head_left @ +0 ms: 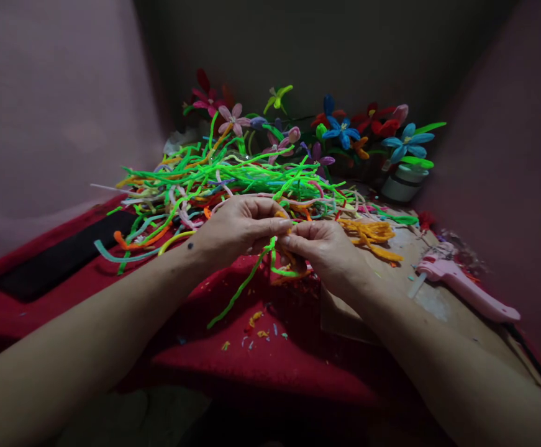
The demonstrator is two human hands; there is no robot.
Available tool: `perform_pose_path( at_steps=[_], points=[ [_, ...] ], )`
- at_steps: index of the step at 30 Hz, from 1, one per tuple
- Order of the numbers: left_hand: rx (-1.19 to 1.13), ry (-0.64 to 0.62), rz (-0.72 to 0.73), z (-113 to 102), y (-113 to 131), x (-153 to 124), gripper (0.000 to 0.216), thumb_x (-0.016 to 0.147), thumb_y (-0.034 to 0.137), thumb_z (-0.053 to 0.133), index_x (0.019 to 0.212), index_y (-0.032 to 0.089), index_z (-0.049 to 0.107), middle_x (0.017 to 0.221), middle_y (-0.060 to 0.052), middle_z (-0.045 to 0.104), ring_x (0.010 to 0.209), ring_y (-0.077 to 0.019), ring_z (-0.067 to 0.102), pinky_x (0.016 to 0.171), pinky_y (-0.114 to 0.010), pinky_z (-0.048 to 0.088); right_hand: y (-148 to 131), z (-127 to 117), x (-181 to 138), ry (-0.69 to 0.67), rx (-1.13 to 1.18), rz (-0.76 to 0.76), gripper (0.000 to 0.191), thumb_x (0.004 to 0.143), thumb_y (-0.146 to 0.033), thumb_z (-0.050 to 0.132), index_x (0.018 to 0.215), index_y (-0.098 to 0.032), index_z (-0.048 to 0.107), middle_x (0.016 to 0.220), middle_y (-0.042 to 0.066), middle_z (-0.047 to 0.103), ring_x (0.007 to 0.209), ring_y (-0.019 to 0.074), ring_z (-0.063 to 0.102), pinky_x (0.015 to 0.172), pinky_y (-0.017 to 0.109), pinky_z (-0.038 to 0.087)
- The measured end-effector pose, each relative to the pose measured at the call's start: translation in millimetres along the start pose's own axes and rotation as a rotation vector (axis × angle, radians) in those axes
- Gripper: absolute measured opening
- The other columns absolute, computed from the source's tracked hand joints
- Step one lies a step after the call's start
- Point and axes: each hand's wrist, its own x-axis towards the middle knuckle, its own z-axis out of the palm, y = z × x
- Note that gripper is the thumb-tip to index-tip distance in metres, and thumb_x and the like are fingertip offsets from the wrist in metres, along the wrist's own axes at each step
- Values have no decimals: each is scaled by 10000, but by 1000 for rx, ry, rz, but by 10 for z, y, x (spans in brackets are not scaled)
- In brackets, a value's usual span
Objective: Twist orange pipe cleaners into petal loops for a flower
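Note:
My left hand (pixel 251 223) and my right hand (pixel 319 242) meet over the front of the red cloth, thumbs and fingers pinched together. Between them is a bright green pipe cleaner (pixel 242 292), one end hanging down to the left and another part bent in a loop below the fingers. Some orange pipe cleaner shows at the fingertips and under the hands; how it joins the green one is hidden. Just behind the hands lies a tangled heap of pipe cleaners (pixel 251 177), mostly green. Right of my right hand is a bundle of orange pipe cleaners (pixel 368 231).
A pink glue gun (pixel 466 282) with a black cord rests on a cardboard sheet (pixel 391 310) at the right. Pipe-cleaner flowers (pixel 342 131) stand along the back, near a white jar (pixel 403 184). A long black object (pixel 65 254) lies left. Small scraps (pixel 256 320) dot the red cloth (pixel 195 354).

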Motion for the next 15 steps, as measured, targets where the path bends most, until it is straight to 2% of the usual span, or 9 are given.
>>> perform_pose_path(
  at_steps=[6, 9, 12, 13, 15],
  points=[
    [31, 111, 1, 13, -6, 7, 210, 741, 297, 614, 605, 139, 589, 449, 45, 430, 393, -43, 330, 380, -182, 236, 40, -16, 24, -51, 61, 27, 226, 668, -318, 641, 540, -137, 593, 462, -15, 538, 395, 58, 401, 398, 208, 306],
    [208, 213, 69, 80, 4, -11, 206, 730, 258, 621, 567, 137, 587, 463, 33, 467, 425, -56, 382, 411, -189, 282, 82, 3, 35, -1, 36, 17, 227, 654, -275, 635, 490, -141, 554, 416, -28, 501, 371, 49, 382, 377, 197, 266],
    [418, 355, 249, 145, 4, -28, 134, 707, 210, 644, 600, 131, 628, 578, 1, 564, 565, -82, 486, 520, -189, 366, 106, 16, 42, 50, 28, 51, 250, 657, -273, 633, 470, -141, 532, 400, -24, 504, 349, 46, 378, 367, 194, 249],
    [421, 368, 267, 153, 2, -27, 116, 714, 217, 640, 635, 132, 641, 618, -5, 583, 591, -86, 497, 538, -188, 378, 107, 13, 44, 53, 42, 53, 249, 660, -285, 639, 484, -139, 540, 410, -18, 519, 350, 48, 387, 369, 195, 256],
    [299, 342, 212, 140, -2, -12, 119, 743, 254, 620, 761, 139, 646, 678, -1, 598, 560, -76, 489, 506, -183, 379, 101, -3, 50, 48, 121, 43, 237, 664, -315, 658, 540, -134, 568, 451, -5, 555, 365, 56, 413, 379, 202, 276]
  ],
)
